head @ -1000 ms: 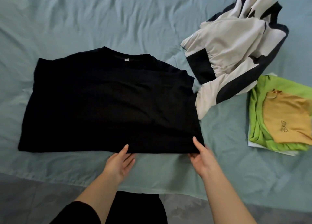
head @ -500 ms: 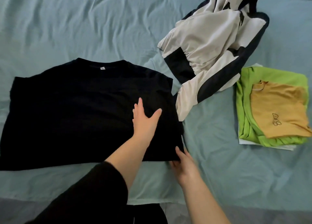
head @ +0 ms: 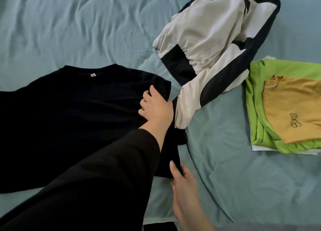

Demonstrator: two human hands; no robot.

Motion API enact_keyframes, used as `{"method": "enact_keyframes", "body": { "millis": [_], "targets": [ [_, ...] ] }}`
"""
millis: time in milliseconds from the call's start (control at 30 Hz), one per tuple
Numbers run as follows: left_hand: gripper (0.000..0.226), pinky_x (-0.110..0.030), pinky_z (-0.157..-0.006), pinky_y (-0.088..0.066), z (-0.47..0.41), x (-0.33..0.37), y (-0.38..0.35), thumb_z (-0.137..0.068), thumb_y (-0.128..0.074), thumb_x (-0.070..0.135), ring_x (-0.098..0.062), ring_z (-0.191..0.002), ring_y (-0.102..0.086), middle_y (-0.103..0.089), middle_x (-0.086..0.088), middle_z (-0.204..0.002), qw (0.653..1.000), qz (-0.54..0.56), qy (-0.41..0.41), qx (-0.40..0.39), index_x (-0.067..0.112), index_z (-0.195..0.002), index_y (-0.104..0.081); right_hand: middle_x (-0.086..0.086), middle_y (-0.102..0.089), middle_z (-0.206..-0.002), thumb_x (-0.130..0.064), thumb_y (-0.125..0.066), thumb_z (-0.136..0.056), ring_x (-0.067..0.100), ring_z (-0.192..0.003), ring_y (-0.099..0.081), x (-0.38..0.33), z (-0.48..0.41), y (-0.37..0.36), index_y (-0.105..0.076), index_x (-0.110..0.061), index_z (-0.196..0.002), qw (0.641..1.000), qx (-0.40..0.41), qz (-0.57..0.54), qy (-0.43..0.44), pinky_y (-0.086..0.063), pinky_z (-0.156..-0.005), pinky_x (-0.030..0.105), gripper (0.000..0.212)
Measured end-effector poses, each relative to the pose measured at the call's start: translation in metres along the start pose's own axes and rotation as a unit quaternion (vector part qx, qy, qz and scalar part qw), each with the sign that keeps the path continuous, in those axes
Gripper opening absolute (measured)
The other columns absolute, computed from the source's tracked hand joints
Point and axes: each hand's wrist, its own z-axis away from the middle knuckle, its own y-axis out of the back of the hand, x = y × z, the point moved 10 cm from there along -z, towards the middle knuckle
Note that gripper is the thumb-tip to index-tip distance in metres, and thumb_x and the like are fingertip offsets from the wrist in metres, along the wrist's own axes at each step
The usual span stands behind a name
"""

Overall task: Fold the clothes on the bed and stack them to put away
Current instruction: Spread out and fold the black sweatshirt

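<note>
One black shirt (head: 78,117) lies flat at the near left of the bed (head: 86,30). Two hands hold it: the left hand (head: 156,107) curls its fingers into the right edge by the sleeve, and the right hand (head: 182,180) pinches the near right corner, thumb on top. Just beside the shirt lies one crumpled white-and-navy garment (head: 208,44). Farther right is one stack of three folded pieces: yellow top (head: 291,109) uppermost, green top (head: 257,126) under it, white piece (head: 260,148) at the bottom.

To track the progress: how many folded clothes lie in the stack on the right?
3: an orange shirt on top, a green shirt under it, and a white garment at the bottom, showing only its edge. More may be hidden between them.
</note>
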Motion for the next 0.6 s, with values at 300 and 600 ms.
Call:
{"method": "enact_keyframes", "body": {
  "millis": [300, 600],
  "targets": [
    [0.024, -0.039, -0.075, -0.060, -0.044, -0.046, 0.042, -0.081, -0.062, 0.012, -0.026, -0.087, -0.068, -0.067, -0.007, -0.095, 0.937, 0.317, 0.005, -0.150, 0.014, -0.104, -0.060, -0.010, -0.071, -0.107, -0.002, -0.070, -0.082, 0.009, -0.114, -0.061, -0.013, 0.017, -0.039, -0.073, -0.024, -0.089, 0.990, 0.028, 0.062, 0.122, -0.046, -0.098, 0.026, 0.023],
    [0.021, -0.040, -0.084, -0.058, -0.079, -0.164, 0.139, -0.083, -0.061, 0.009, -0.026, -0.097, -0.071, -0.074, -0.009, -0.102, 0.830, 0.479, 0.066, -0.277, 0.016, -0.099, -0.072, -0.022, -0.049, -0.137, -0.009, -0.076, -0.079, -0.002, -0.120, -0.050, 0.060, 0.104, -0.208, -0.073, -0.028, -0.099, 0.807, -0.098, 0.416, 0.407, -0.042, -0.099, 0.017, 0.028]
  ]
}}
